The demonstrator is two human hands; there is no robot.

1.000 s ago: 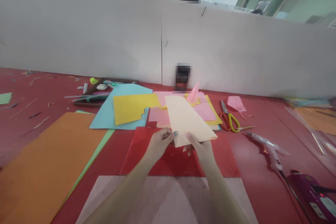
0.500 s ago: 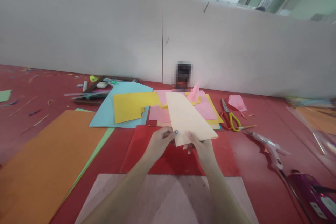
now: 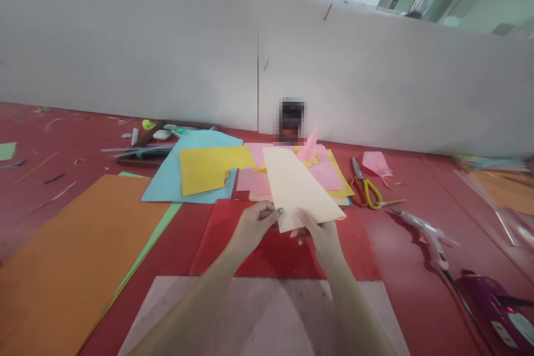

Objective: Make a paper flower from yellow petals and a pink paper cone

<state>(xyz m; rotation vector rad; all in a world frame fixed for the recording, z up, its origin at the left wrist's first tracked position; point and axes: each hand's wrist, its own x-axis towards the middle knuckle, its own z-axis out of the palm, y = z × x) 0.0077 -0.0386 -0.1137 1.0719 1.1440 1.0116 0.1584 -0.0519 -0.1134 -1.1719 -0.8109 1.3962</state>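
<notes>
A folded sheet of cream paper (image 3: 298, 186) is held up over a red sheet (image 3: 250, 258). My left hand (image 3: 256, 222) pinches its lower left edge, thumb on top. My right hand (image 3: 315, 228) grips the bottom edge, thumb in front and fingers behind. Beyond the cream paper lie pink paper (image 3: 331, 172) and a small pink paper cone (image 3: 308, 146) standing on a yellow scalloped piece (image 3: 316, 159). To the left, a cut yellow sheet (image 3: 204, 169) rests on a light blue sheet (image 3: 162, 186).
Scissors (image 3: 367, 186) and a glue gun (image 3: 425, 233) lie at right, its cord running near a purple power strip (image 3: 500, 311). A pink paper scrap (image 3: 375, 162) sits behind. Orange sheets (image 3: 92, 256) cover the left. A tool tray (image 3: 142, 158) stands before the white partition (image 3: 167, 50).
</notes>
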